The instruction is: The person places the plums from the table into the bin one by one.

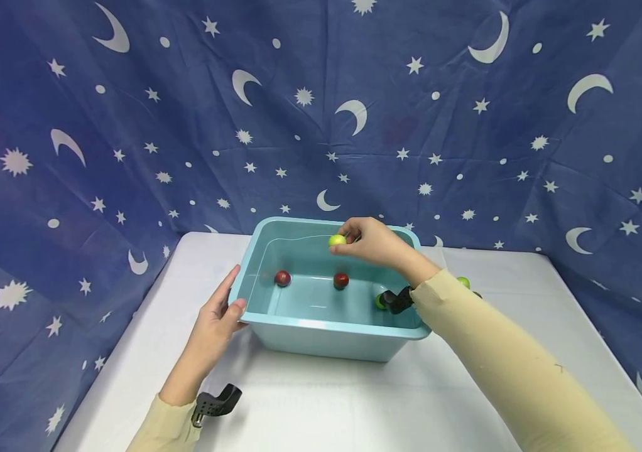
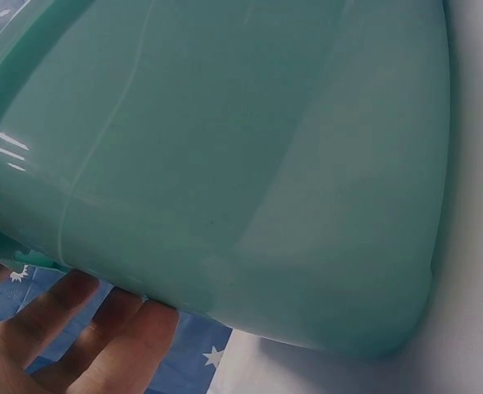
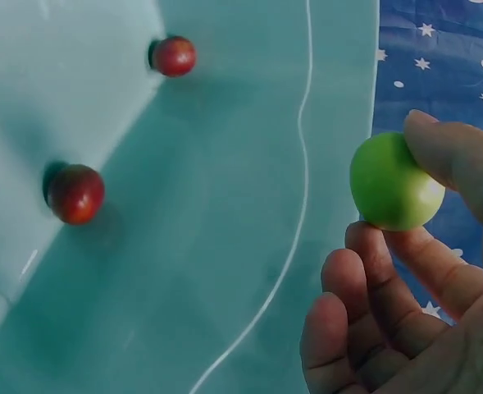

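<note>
Your right sleeve (image 1: 502, 351) is crossing the table (image 1: 321, 402), right hand (image 1: 376, 243) pinching a green fruit (image 3: 395, 185), left hand (image 1: 212, 326) gripping, likely steadying, the basin (image 1: 326, 342).

Basin (image 1: 329, 342) in head and wrist views

Near the front right corner of the basin (image 1: 326, 324), a black mount (image 1: 397, 301) partly hides a green fruit (image 1: 379, 301); past the right edge, a sleeve (image 1: 485, 339) partly covers another green fruit (image 1: 463, 282) and something dark (image 1: 477, 294), too small to name.
</note>
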`<state>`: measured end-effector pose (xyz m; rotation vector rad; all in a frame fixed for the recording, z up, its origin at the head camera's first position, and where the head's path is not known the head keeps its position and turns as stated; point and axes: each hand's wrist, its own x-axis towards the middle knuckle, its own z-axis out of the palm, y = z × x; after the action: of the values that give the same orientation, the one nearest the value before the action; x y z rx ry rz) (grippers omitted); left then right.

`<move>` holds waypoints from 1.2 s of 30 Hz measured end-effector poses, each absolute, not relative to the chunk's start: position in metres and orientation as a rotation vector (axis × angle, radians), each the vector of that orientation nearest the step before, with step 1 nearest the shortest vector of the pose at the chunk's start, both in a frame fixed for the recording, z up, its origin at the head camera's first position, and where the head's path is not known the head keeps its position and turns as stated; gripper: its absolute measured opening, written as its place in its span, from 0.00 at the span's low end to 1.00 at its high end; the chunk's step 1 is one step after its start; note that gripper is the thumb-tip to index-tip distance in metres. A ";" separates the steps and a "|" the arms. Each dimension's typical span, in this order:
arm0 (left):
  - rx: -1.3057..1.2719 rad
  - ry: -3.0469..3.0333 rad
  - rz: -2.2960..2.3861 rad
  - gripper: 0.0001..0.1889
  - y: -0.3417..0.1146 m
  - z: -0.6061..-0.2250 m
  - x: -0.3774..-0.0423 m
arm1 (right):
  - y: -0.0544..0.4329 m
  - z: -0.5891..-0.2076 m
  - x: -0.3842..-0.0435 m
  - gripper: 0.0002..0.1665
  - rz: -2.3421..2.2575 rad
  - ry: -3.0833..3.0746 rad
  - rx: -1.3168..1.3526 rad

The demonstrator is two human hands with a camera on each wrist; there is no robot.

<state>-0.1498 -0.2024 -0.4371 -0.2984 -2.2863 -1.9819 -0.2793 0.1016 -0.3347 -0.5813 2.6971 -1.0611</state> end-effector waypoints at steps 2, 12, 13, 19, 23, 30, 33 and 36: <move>-0.300 -2.287 -1.983 0.30 -0.202 -0.437 -0.150 | 0.101 -0.337 -0.279 0.19 -1.049 2.689 -0.584; -0.301 -2.274 -2.008 0.30 -0.202 -0.438 -0.150 | 0.101 -0.343 -0.280 0.18 -1.034 2.655 -0.564; -0.298 -2.277 -2.007 0.30 -0.202 -0.438 -0.150 | 0.101 -0.344 -0.280 0.18 -1.040 2.648 -0.562; -0.280 -2.297 -1.980 0.30 -0.202 -0.437 -0.150 | 0.100 -0.347 -0.280 0.16 -1.053 2.627 -0.558; -0.270 -2.297 -1.987 0.30 -0.202 -0.436 -0.150 | 0.099 -0.348 -0.280 0.16 -1.055 2.625 -0.559; -0.284 -2.300 -1.978 0.30 -0.203 -0.436 -0.152 | 0.099 -0.350 -0.281 0.17 -1.069 2.606 -0.546; -0.287 -2.304 -1.974 0.30 -0.204 -0.436 -0.153 | 0.100 -0.350 -0.282 0.21 -1.071 2.603 -0.540; -0.287 -2.306 -1.985 0.30 -0.205 -0.436 -0.154 | 0.100 -0.349 -0.283 0.25 -1.070 2.604 -0.536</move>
<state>-0.1544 -0.2046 -0.4364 -0.2872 -2.3056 -1.9855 -0.2825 0.1003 -0.3486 -0.5360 2.6044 -1.0696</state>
